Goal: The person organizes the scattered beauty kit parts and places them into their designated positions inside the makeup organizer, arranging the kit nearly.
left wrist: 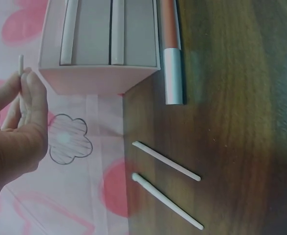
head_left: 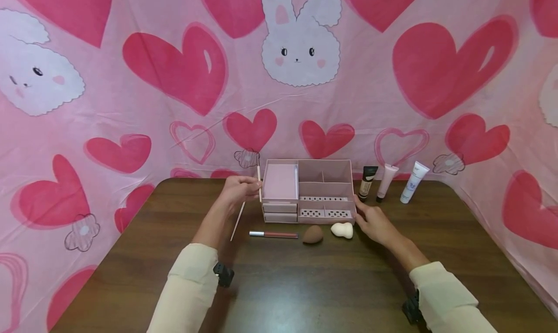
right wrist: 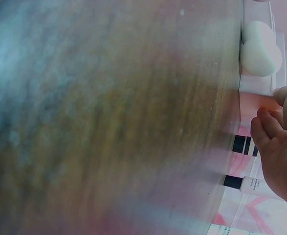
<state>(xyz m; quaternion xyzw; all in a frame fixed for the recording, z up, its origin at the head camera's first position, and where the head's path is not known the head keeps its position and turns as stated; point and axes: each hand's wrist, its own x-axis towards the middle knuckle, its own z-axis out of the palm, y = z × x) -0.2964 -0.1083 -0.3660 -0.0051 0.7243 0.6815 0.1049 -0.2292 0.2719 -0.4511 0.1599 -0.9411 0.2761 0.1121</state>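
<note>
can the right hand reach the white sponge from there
Probably yes: the right hand is against the organizer, and the white sponge lies close by on the table, with nothing visible between them.

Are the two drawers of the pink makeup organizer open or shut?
Shut: in the left wrist view, both drawers sit inside the frame of the organizer, and neither juts forward.

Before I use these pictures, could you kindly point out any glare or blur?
Head view: soft glare on the table, bottom middle, pink organizer fairly sharp; left wrist view: slightly hazy, silver-capped tube clear enough; right wrist view: table blurred, bluish sheen at left.
</note>
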